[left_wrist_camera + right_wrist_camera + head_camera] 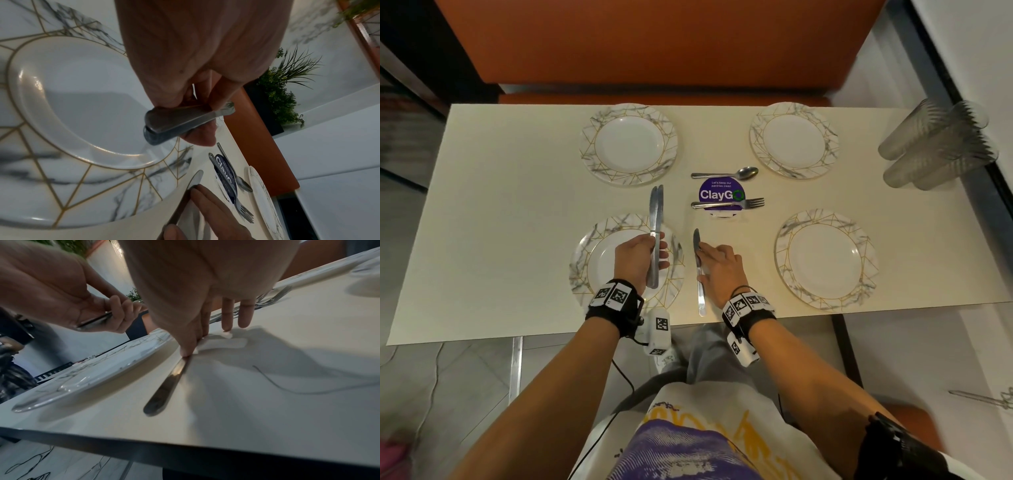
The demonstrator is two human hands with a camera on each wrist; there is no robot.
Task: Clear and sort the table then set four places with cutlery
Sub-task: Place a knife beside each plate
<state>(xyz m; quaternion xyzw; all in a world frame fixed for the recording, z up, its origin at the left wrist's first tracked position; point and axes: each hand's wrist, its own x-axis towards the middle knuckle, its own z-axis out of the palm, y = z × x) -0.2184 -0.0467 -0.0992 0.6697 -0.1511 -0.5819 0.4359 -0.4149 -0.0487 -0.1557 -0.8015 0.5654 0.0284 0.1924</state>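
Four marble-rimmed plates lie on the cream table (500, 222). My left hand (655, 251) grips a bundle of table knives (656, 209) by their handles above the near-left plate (585, 274), blades pointing away; the left wrist view shows the knife handles (176, 120) stacked in my fingers. Just right of that plate a single knife (701, 298) lies flat, blade pointing away. My right hand (702, 262) rests on it with straight fingers, and in the right wrist view the knife handle (164, 389) sticks out from under the fingertips (186, 352).
A spoon (726, 173) and a fork (729, 204) lie at mid-table by a purple ClayGo sign (720, 194). The other plates sit far left (628, 144), far right (794, 140) and near right (825, 258). Stacked clear cups (935, 144) lie at the right edge. An orange bench (654, 41) stands behind.
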